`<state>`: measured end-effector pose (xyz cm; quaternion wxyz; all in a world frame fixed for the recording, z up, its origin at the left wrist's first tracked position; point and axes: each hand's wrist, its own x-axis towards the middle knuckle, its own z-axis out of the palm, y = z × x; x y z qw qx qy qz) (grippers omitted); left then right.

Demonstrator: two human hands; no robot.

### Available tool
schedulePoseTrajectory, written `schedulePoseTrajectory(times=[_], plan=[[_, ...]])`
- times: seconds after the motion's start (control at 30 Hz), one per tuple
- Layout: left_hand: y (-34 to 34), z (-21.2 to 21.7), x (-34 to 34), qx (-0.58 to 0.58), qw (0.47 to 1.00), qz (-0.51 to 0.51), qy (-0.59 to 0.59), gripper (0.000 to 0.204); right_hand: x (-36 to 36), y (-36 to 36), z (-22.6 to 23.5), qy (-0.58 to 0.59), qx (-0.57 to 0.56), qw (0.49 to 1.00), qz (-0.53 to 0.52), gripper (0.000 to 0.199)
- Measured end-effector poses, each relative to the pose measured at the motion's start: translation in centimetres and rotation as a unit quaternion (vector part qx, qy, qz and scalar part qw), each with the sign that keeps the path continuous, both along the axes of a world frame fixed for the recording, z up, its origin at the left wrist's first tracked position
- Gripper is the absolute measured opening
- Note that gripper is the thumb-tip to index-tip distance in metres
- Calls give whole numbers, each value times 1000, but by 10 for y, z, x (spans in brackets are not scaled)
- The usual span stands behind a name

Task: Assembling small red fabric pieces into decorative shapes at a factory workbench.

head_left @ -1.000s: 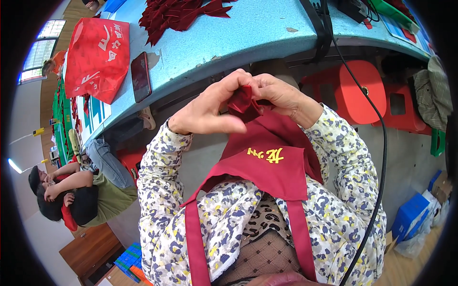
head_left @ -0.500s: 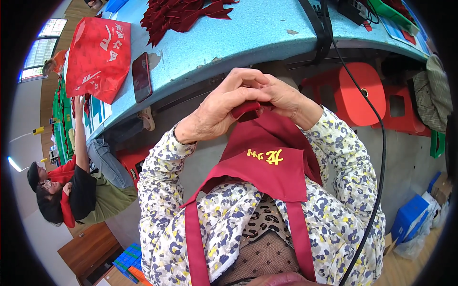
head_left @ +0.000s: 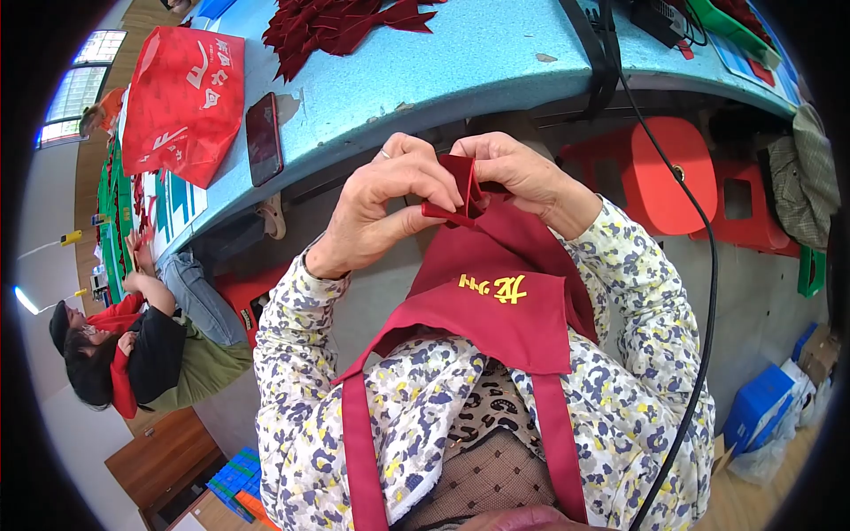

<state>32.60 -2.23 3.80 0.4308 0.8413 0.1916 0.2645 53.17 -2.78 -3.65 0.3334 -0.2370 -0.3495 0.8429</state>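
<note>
Both hands (head_left: 382,200) pinch a dark red ribbon (head_left: 461,171).

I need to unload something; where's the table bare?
The blue table is barest between the phone and the black strap, nearer than the dark red fabric pile; a smaller patch lies right of the strap. The red bag crowds the left, the black box and green tray the far right.

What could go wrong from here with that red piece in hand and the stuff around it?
The dark red ribbon is held in the air by the left hand and right hand; if dropped, it could be hard to spot against the similarly coloured apron. The phone lies near the edge of the table, so a bump might tip it off. The black cable runs past the right sleeve and might snag.
</note>
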Motion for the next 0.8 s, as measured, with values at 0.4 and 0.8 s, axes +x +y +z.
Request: schedulePoseTrajectory(times=[0.4,0.8], plan=[[-14,23,2,42,993,77,85,12,3,6,18,-75,116,990,-38,9],[3,42,-23,-59,991,90,-73,11,-16,24,70,-211,327,915,-106,11]])
